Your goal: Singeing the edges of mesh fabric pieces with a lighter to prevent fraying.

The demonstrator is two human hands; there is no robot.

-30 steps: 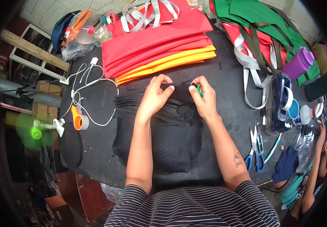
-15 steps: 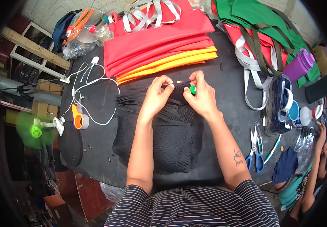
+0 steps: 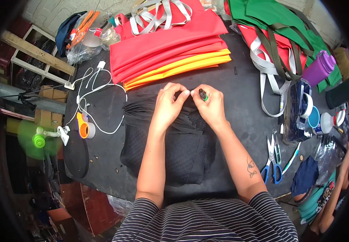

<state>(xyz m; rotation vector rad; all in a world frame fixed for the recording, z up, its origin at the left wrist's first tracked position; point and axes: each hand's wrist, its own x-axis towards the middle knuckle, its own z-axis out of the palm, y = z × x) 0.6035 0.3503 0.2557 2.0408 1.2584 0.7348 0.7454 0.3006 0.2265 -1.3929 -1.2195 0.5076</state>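
Over the black mesh fabric (image 3: 170,153), my two hands meet fingertip to fingertip. My left hand (image 3: 169,100) is closed in a pinch on the black mesh material, its held edge mostly hidden by the fingers. A green lighter (image 3: 203,95) with a dark top sits in my right hand (image 3: 210,104), whose thumb and forefinger also pinch close to the left fingertips. No flame shows at the lighter. Gathered black strips (image 3: 140,108) fan out to the left, below my left hand.
Folded red and yellow fabric (image 3: 170,52) is stacked at the back. Blue-handled scissors (image 3: 272,163) lie to the right, near tape rolls (image 3: 313,117) and a purple bottle (image 3: 319,68). White cables (image 3: 97,97) and a tape dispenser (image 3: 85,127) are left. Another person's arm (image 3: 337,187) shows at right.
A small flame between my hands is gone. My right hand has moved left and slightly down, turning the lighter upright, and its fingertips now meet my left hand's.
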